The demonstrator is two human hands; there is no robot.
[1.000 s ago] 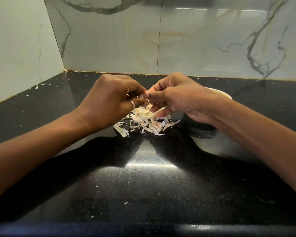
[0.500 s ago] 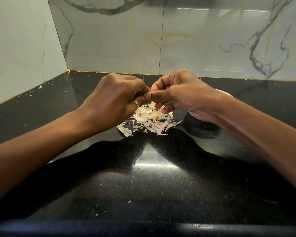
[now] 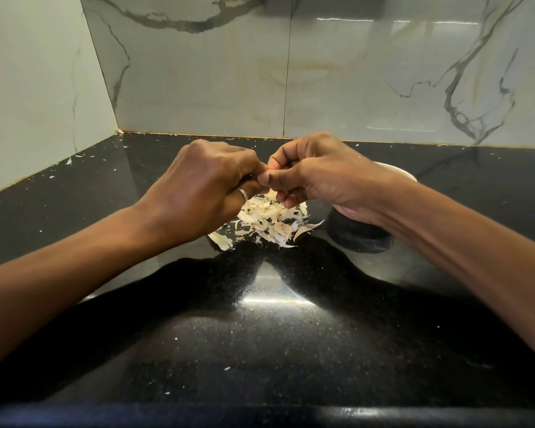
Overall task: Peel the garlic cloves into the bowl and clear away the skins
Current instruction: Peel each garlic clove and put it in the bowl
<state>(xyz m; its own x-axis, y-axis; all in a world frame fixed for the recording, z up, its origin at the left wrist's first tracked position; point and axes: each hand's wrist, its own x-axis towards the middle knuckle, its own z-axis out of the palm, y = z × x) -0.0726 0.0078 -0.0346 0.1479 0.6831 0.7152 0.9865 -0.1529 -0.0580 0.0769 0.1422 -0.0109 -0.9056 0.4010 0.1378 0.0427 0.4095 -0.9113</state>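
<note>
Fingers (image 3: 269,180) of left hand (image 3: 204,193), right hand (image 3: 322,177) pinching small piece, hidden, above pale papery garlic skins (image 3: 269,220); glossy black bench (image 3: 275,335) stretching nearside; marbled tile walls (image 3: 352,88) bounding back, left.

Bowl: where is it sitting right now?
In the head view the bowl sits on the black counter right of centre, mostly hidden behind the right hand and wrist, just right of the pile of skins.

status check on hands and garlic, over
Left hand and right hand both pinching garlic clove, hidden by fingertips. Skin pile on counter beneath. Bowl mostly covered by right arm.
</note>
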